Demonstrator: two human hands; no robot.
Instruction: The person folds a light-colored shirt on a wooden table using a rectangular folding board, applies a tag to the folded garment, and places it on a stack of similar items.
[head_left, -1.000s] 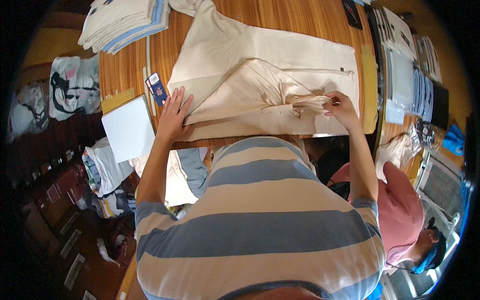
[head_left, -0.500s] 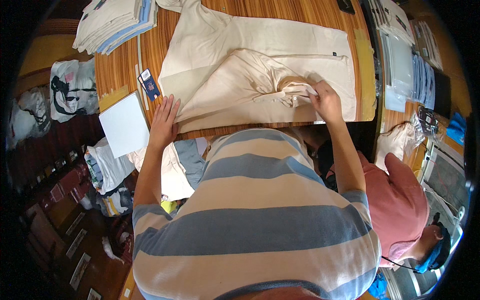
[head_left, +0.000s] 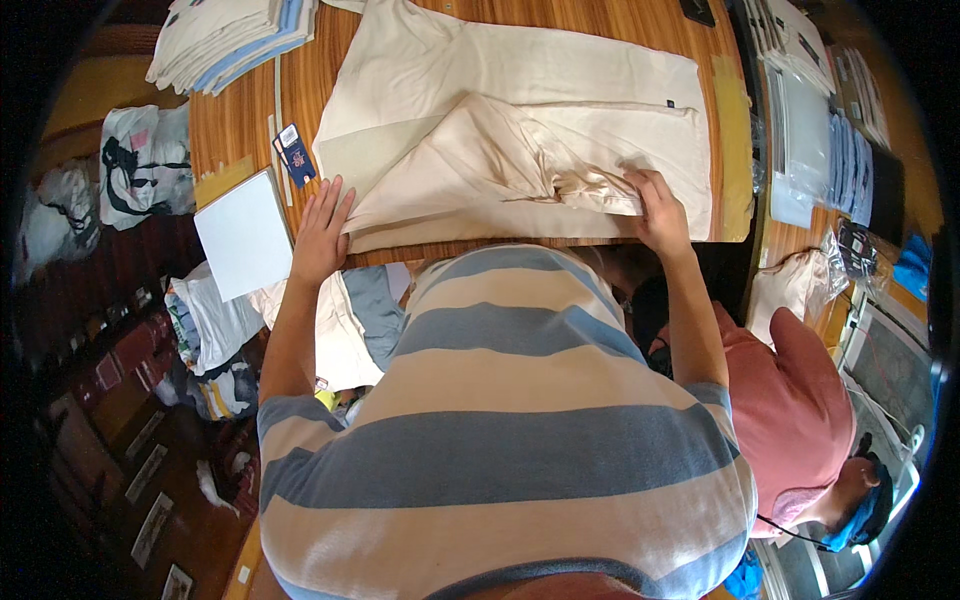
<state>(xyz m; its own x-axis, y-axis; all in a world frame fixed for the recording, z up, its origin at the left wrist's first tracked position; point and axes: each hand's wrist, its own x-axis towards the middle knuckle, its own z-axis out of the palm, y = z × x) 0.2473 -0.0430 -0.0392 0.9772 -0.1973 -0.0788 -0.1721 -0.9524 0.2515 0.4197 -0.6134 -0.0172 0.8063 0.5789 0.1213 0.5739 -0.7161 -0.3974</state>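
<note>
A cream shirt (head_left: pixel 590 75) lies spread across the wooden table, with a small dark label near its right end. One part, seemingly a sleeve (head_left: pixel 480 150), is laid across it and bunches into wrinkles toward its right end. My left hand (head_left: pixel 322 225) rests flat with fingers stretched, at the shirt's near left edge. At the bunched end, my right hand (head_left: pixel 660 215) has its fingers bent over the cuff and appears to pinch it; the thumb side is partly hidden. Dark blue hang tags (head_left: pixel 297 160) lie just beyond my left hand.
A white board (head_left: pixel 243 235) overhangs the table's left edge. Stacked folded shirts (head_left: pixel 225 45) stand at the far left. Packed garments and clear bags (head_left: pixel 800 150) fill a surface at the right. A person in a red top (head_left: pixel 785 410) is close on my right.
The raised, open-looking cuff has flattened under my right hand, whose fingers have moved slightly down onto it. My left hand has stayed at the shirt's left edge.
</note>
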